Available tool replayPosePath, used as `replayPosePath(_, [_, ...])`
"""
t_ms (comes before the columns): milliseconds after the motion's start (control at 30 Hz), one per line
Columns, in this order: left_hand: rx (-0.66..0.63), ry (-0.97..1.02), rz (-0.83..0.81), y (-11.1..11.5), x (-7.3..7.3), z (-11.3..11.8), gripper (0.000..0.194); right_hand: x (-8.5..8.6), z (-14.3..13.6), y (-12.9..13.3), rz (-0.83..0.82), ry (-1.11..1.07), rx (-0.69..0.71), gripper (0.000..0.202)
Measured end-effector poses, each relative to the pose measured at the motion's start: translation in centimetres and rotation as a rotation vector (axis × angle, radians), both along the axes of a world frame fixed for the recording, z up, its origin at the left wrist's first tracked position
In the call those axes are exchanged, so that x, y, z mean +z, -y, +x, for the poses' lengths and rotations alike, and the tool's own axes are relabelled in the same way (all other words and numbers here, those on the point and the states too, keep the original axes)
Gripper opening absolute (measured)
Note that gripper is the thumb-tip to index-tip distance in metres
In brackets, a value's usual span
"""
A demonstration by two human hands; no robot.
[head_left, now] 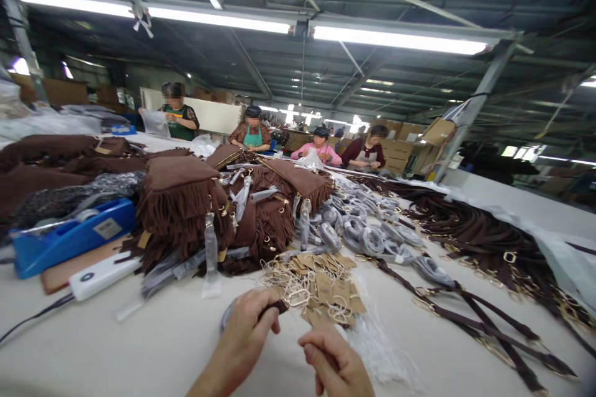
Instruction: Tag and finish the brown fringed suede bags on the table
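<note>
Dark brown strap [280, 306], its short visible end tipped with a gold-toned metal loop [298, 305], is pinched between the thumb and fingers of the person's left hand [251, 322]. The strap end points rightward and slightly away from the body; the rest is hidden by the hand, and a grey wrapped coil [226, 316] shows just behind that hand's left edge. The right hand [338, 360] is lower and to the right, apart from the loop, its fingers curled in toward the thumb; I cannot tell whether anything is inside them. The left hand is therefore the nearer to the strap, with the loop on the side toward the right hand.

Just beyond both hands, brown cardboard tags [328, 288] with pale strings lie heaped on the white table [162, 353]. Fine clear strands [379, 347] spread to the right of the right hand.

Farther out, grey wrapped coils [367, 236] fill the centre, loose brown straps [488, 322] cross at the right, and fringed brown bags [179, 189] are stacked at the left, near a blue tape dispenser [74, 239] and a white corded device [105, 276]. Across the table, four people [254, 136] work under tube lights [395, 40].
</note>
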State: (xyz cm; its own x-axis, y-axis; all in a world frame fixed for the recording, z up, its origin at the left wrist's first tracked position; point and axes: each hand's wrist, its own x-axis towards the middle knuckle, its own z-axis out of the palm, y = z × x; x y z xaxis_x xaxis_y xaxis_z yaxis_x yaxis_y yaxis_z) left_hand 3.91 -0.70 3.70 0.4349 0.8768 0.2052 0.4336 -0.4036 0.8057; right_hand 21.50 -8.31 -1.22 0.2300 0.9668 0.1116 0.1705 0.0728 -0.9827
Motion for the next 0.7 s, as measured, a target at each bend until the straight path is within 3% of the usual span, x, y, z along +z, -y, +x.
replayPosePath(133, [0.036,0.23,-0.105,-0.4,0.7,-0.7,0.02,1.8,-1.8,-1.5,0.079,0.023,-0.066,0.047])
replayPosePath(300, [0.108,0.33,-0.064,-0.2,0.1,-0.3,0.015,3.2,-3.5,-2.6,0.113,0.107,-0.149,0.041])
replayPosePath(533, [0.187,0.297,0.049,0.5,-1.2,0.5,0.016,3.3,-4.4,-3.1,0.098,0.056,-0.209,0.033])
replayPosePath(700, [0.195,0.38,0.047,1.3,-2.4,1.2,0.016,2.6,-4.9,-4.0,0.161,-0.225,-0.214,0.035])
